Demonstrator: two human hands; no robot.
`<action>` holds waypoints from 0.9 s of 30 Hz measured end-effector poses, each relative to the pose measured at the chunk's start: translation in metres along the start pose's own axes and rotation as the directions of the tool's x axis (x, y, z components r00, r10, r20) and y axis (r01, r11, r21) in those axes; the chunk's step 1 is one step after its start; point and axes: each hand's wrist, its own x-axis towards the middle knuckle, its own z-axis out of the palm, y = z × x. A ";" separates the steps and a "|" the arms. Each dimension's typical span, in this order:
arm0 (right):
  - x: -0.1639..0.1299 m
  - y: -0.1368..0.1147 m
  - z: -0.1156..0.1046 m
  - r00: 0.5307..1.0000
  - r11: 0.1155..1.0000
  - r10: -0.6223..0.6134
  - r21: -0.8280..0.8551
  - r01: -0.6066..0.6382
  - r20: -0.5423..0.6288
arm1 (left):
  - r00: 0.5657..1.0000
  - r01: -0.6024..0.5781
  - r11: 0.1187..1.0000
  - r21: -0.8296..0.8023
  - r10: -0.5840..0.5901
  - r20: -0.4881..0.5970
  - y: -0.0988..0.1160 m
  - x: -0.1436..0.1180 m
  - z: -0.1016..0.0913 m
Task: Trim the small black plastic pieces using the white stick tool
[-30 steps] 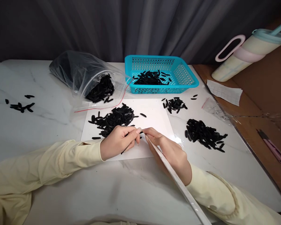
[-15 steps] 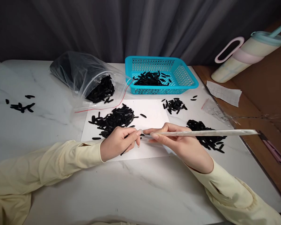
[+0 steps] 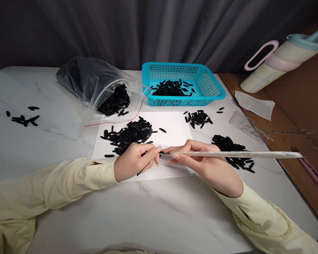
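My left hand (image 3: 134,161) rests on a white sheet of paper (image 3: 175,132), its fingers pinched on small black pieces. My right hand (image 3: 201,163) grips a long pale stick (image 3: 241,154) near its tip; the stick lies level and points right. The stick's tip meets the black piece at my left fingertips. A heap of small black pieces (image 3: 129,134) lies on the paper just beyond my left hand. Both arms wear pale yellow sleeves.
A turquoise basket (image 3: 212,84) with black pieces stands at the back. An open clear bag (image 3: 95,86) of them lies to its left. More heaps (image 3: 230,150) sit right of the paper, a few far left (image 3: 23,120). A tumbler (image 3: 281,60), paper slip and pink cutter (image 3: 312,173) lie right.
My right hand swung the stick from pointing down toward me to lying level and pointing right. My left hand stayed put.
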 end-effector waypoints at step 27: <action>-0.004 0.005 0.007 0.992 0.980 -0.122 -0.161 0.118 -0.015 | 1.000 0.028 1.000 0.013 -0.027 -0.010 0.000 0.000 0.001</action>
